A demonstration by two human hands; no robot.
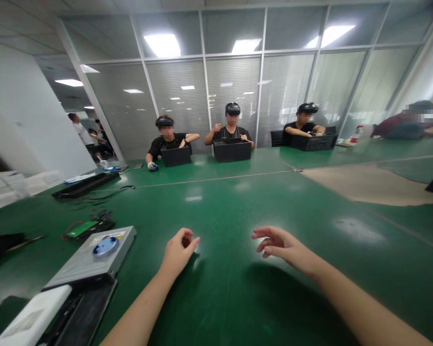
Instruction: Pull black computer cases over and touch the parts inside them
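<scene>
Both of my hands hover over the green table (223,202) in front of me. My left hand (178,252) has its fingers curled into a loose pinch, thumb against the fingertips; nothing shows inside it. My right hand (279,245) is held palm down with the fingers slightly bent and apart, holding nothing. A grey metal drive box (92,262) with a blue round sticker lies to the left of my left hand.
A white flat part (32,317) and a dark tray lie at the near left. A green circuit board (82,229) and cables sit further left. Three people with headsets sit across the table behind black boxes (232,150). A beige mat (368,185) lies at right.
</scene>
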